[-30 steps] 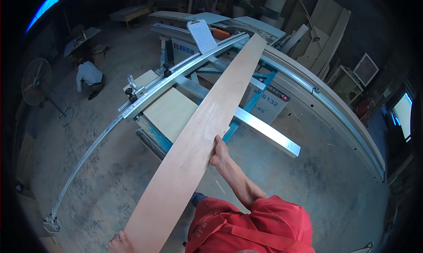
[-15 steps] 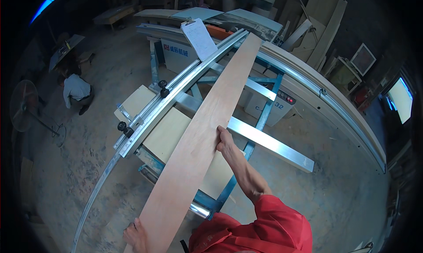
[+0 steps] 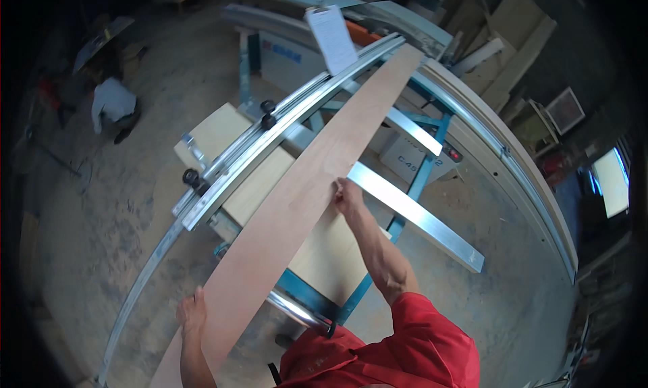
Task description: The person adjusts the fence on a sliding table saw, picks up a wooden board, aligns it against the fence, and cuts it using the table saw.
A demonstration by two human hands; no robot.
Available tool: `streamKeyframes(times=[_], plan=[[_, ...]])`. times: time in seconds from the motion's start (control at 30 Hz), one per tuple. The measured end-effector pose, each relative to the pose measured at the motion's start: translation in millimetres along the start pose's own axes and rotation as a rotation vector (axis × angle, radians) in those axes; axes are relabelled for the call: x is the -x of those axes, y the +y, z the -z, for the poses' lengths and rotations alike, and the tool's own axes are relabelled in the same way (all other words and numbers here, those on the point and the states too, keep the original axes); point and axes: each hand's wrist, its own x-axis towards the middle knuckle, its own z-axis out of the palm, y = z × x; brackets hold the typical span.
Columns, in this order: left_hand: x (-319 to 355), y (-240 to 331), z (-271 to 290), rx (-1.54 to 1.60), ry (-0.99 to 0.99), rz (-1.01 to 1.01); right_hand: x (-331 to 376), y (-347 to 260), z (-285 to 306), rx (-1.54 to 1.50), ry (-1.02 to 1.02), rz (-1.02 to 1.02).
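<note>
Two hands of mine are on the long reddish board point(image 3: 290, 199), which runs aslant from the lower left of the frame to the upper middle. My left hand point(image 3: 192, 310) is closed at its left edge, low in the frame, and my right hand point(image 3: 347, 194) is clamped on its right edge near the centre; the fingertips beneath the wood are hidden from me. What has just changed is where I stand over the metalwork: a second ago there was floor in view just below my right hand, and now a broad pale panel point(image 3: 337, 253) shows there, with a shiny tube point(image 3: 297, 310) close to my waist. My left hand has also come up from the bottom rim, so its forearm is now in view. I take this to mean that more of the board lies over the blue frame point(image 3: 420, 178), with my right hand well inside it, though I cannot tell whether the wood rests on the panel or I carry its weight. A silver bar point(image 3: 418, 216) reaches out to the right from just beside my right hand. Left of the board, the metal rail point(image 3: 229, 181) curves up with black knobs point(image 3: 194, 180) on it, and a clipboard point(image 3: 331, 40) stands by its upper stretch. Far off in the upper left, another person point(image 3: 113, 103) crouches on the floor.
</note>
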Motion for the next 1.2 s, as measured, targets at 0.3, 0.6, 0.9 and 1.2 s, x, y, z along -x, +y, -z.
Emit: streamKeyframes(times=[0.3, 0.6, 0.9, 1.2], plan=[[-28.7, 35.5, 5.4, 0.179, -0.202, -0.092, -44.5, -54.7, 74.8, 0.28, -0.212, 0.116], [-25.3, 9.8, 11.3, 0.34, -0.124, -0.085, 51.2, 22.0, 14.7, 0.881, -0.083, 0.645], [9.9, -115.0, 34.5, 0.402, 0.448, -0.593, 355.2, 295.1, -12.6, 0.798, -0.635, -0.744], [131.4, -665.4, 78.8, 0.814, 1.22, 0.774, 424.4, 435.4, -90.1, 0.077, -0.205, -0.294]])
